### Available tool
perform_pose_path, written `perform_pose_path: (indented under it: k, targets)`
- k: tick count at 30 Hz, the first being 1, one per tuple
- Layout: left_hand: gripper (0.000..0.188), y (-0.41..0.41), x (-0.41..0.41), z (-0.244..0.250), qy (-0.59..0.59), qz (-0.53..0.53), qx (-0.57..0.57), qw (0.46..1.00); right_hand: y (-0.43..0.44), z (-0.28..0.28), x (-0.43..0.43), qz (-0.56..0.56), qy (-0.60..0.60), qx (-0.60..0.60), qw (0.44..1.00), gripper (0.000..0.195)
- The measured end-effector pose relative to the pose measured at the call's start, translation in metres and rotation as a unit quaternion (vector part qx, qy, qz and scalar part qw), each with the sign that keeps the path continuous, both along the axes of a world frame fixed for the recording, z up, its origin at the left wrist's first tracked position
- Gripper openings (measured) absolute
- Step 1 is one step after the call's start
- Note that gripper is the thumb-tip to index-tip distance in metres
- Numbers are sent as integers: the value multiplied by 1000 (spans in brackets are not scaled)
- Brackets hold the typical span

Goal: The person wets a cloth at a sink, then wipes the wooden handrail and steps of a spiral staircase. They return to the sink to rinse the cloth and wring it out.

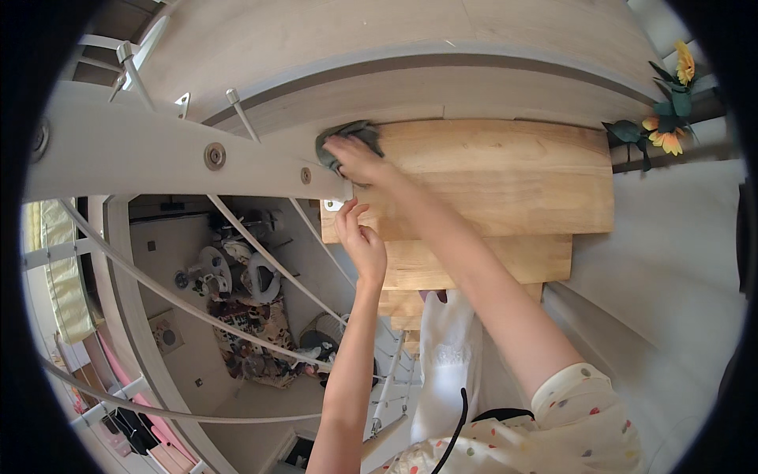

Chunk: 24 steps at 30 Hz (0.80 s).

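My right hand (358,161) is on a grey-green cloth (370,131), pressing it at the back left end of the top wooden stair tread (503,178). The cloth lies bunched under my fingers, beside the end of a white beam (260,160) with round metal bolts. Lower and nearer, my left hand (362,243) is raised over the tread's left edge with its fingers loosely bent. It holds nothing. Its fingertips are close to the beam's end and a small white metal bracket (333,205); whether they touch, I cannot tell.
Lower wooden treads (527,258) descend toward me. White railing rods (254,240) curve along the left, above a drop to a room with a patterned rug (251,338). Artificial sunflowers (666,139) hang at the right. A pale wooden floor ledge (414,89) rises behind the tread.
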State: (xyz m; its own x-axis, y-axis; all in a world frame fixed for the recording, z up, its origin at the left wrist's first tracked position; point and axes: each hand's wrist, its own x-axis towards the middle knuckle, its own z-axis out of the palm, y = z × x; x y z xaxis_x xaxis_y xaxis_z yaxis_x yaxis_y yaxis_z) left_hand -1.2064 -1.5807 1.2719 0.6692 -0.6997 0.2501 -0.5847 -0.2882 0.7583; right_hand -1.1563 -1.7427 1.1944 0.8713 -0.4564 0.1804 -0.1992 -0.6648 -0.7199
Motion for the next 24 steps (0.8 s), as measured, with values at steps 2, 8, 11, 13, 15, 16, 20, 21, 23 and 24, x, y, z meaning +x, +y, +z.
perform_pose_path:
  k: [2,8,11,13,15,16,20,21,23,24]
  targets:
    - [35,-3,-1,9,19,14,-9,1000,-3,-3,17,51,31,-24,998,51]
    - [29,-2,-12,-9,-3,-9,1,1000,14,5,17,8,48,-84,995,39]
    - [28,-18,-10,-12,-9,-31,6,999,22,-5,-14,-130,6,-144,981,34]
    - [29,-27,-4,-16,-14,-47,15,999,16,-9,-47,-171,11,-132,976,35]
    - [30,-35,1,-22,-15,-52,22,998,9,-6,-90,-192,36,-120,973,41]
    - [31,-37,2,-25,-13,-53,26,998,7,2,-114,-224,58,-108,967,46]
    - [36,-40,3,-39,-5,-33,29,999,14,22,-147,-327,101,-75,937,57]
    - [37,-41,0,-38,1,-34,28,999,14,16,-143,-327,90,-74,938,58]
    - [40,-35,0,-35,8,-21,25,999,14,2,-114,-237,15,-77,968,50]
    - [42,-37,-2,-33,13,-18,18,1000,14,-7,-99,-173,-33,-91,980,40]
